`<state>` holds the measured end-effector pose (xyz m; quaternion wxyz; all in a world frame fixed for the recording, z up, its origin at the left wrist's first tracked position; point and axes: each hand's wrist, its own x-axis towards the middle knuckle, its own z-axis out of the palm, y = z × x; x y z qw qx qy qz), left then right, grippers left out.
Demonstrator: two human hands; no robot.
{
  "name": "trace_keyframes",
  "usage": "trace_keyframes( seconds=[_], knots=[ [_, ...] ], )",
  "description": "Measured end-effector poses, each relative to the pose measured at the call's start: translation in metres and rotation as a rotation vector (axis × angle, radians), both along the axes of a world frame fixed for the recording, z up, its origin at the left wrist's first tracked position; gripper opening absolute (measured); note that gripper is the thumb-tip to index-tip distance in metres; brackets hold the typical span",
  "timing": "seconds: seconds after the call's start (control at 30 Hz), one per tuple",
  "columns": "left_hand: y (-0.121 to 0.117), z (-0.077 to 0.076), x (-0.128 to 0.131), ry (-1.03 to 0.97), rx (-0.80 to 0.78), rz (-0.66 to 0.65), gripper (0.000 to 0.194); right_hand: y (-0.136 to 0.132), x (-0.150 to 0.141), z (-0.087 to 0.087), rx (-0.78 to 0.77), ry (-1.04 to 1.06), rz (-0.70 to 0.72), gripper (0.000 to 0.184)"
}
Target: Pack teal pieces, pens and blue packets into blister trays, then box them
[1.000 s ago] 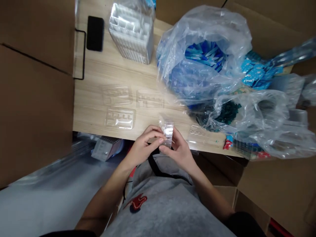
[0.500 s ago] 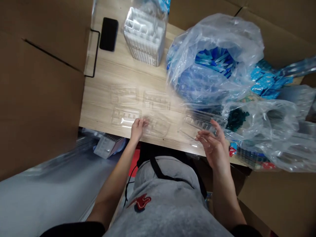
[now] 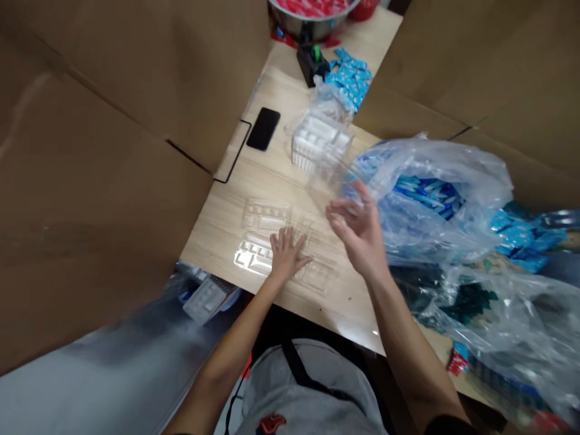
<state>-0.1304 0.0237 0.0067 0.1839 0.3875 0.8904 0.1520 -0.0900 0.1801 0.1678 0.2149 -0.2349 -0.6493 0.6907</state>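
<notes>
My left hand (image 3: 285, 260) lies with fingers spread over several clear plastic trays on the wooden table (image 3: 267, 175). Glare marks a tray (image 3: 251, 254) just left of it, and another tray (image 3: 267, 212) sits behind that one. A tray (image 3: 317, 275) to the right is partly hidden by the fingers. Raised above the table, my right hand (image 3: 360, 232) holds a clear plastic tray (image 3: 327, 175) between thumb and fingers. Motion blurs that tray. It is in front of a stack of clear trays (image 3: 301, 145) at the back.
A black phone (image 3: 263, 128) lies left of the stack. An open plastic bag of blue packets (image 3: 428, 193) stands right. Farther back are a tape dispenser (image 3: 312, 63), blue packets (image 3: 351, 78) and a metal bowl (image 3: 312, 24). Cardboard walls (image 3: 136, 121) flank the table.
My right hand has lifted the clear tray from the table's right side up and leftward toward the stack. My left hand has spread its fingers over the trays. The view has shifted.
</notes>
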Motion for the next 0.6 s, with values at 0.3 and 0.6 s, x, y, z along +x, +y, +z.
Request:
trace_keyframes(
  seconds=[0.3,0.6],
  knots=[
    [0.001,-0.017,-0.003,-0.175,0.2,-0.004,0.048,-0.01,-0.234,-0.113,0.689,-0.192,0.205,0.076],
    [-0.003,0.001,-0.01,-0.255,0.108,0.073,0.052,0.026,-0.24,-0.152,0.737,-0.317,0.163,0.061]
  ],
)
